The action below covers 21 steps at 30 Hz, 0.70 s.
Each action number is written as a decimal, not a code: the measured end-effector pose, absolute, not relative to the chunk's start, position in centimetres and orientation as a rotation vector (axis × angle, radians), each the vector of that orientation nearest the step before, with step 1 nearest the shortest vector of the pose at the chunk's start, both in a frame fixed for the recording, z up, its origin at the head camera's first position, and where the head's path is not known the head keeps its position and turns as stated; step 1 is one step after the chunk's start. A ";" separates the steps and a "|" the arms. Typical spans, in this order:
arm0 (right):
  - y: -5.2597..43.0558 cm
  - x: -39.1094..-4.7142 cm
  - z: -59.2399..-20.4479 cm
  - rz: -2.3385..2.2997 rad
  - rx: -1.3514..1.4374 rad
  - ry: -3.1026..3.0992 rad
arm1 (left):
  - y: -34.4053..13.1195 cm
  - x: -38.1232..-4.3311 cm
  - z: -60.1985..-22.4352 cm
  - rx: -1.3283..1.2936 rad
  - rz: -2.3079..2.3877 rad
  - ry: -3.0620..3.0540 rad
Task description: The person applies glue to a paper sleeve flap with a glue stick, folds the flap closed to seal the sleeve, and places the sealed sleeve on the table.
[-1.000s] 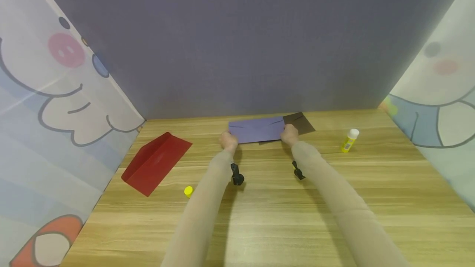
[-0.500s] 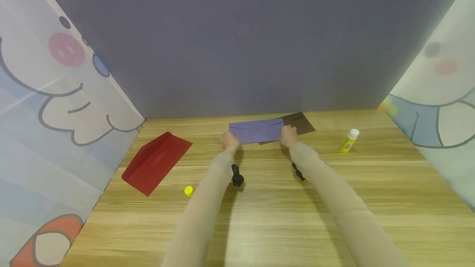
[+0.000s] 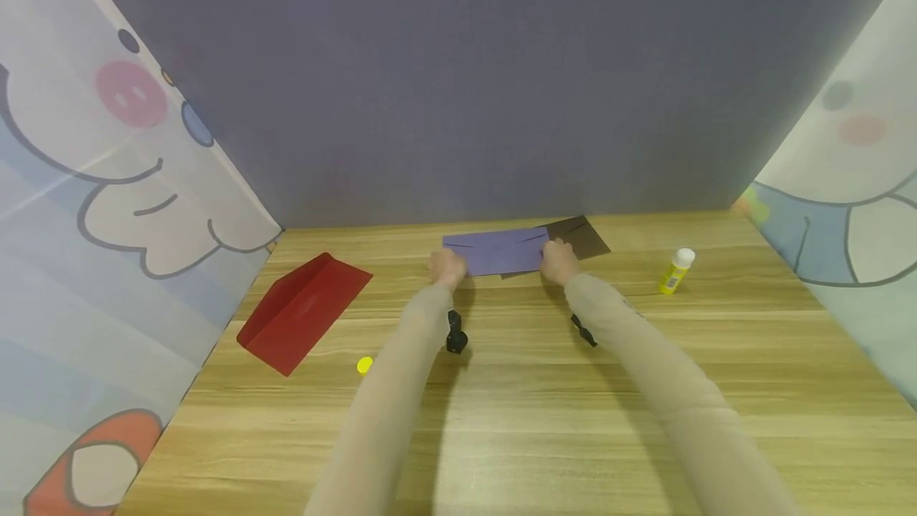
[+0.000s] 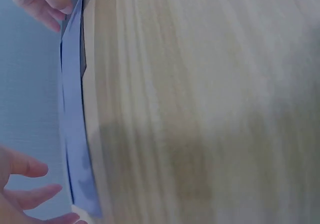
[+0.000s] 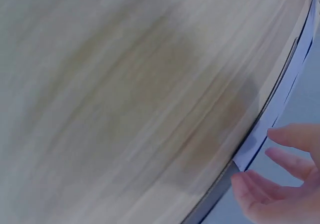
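A purple envelope (image 3: 497, 252) lies at the back of the table, overlapping a dark brown envelope (image 3: 579, 237) that shows at its right end. My left hand (image 3: 447, 267) is at the purple envelope's left end. In the left wrist view its fingers (image 4: 35, 196) are loosely bent and spread, with a tip by the envelope's corner. My right hand (image 3: 559, 263) is at the opposite end. The right wrist view shows its fingers (image 5: 295, 136) apart and relaxed, one tip beside the corner. Neither hand visibly pinches the paper.
A red envelope (image 3: 304, 313) with its flap raised lies at the left. A yellow cap (image 3: 364, 365) is near the left forearm. At the right stands a yellow glue stick (image 3: 677, 271) with a white end. A grey panel (image 3: 494, 86) rises behind the table.
The purple envelope has settled slightly lower over the brown one. My right hand's fingers have loosened at its right end, and my left hand has shifted only slightly.
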State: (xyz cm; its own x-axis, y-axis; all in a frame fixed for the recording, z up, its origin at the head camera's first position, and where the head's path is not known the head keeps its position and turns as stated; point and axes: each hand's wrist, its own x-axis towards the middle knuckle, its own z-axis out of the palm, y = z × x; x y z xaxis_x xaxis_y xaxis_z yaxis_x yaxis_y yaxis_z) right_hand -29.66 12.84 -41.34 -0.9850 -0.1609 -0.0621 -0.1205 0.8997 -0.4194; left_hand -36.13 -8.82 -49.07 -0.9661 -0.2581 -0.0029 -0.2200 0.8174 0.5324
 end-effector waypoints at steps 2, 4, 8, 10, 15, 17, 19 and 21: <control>12.8 -29.5 -41.1 -0.630 -0.243 2.971 | -8.5 -34.1 -45.6 0.378 -0.834 -2.993; 12.8 -29.4 -40.8 -0.614 -0.270 2.970 | -8.0 -32.1 -42.4 0.352 -0.800 -3.030; 12.6 -28.9 -40.1 -0.626 -0.308 2.935 | -7.5 -29.3 -38.2 0.250 -0.826 -3.098; 12.6 -28.5 -39.8 -0.636 -0.336 2.916 | -7.5 -28.8 -37.3 0.189 -0.859 -3.134; 12.7 -27.1 -39.5 -0.603 -0.490 2.932 | -7.8 -28.3 -35.5 0.023 -0.904 -3.175; 12.9 -26.6 -39.5 -0.595 -0.577 2.959 | -8.1 -28.2 -34.8 -0.050 -0.931 -3.172; 13.1 -26.1 -39.7 -0.597 -0.658 2.990 | -8.4 -27.9 -33.9 -0.126 -0.957 -3.167; 13.2 -25.7 -39.9 -0.599 -0.736 3.018 | -8.8 -27.5 -33.1 -0.216 -0.995 -3.154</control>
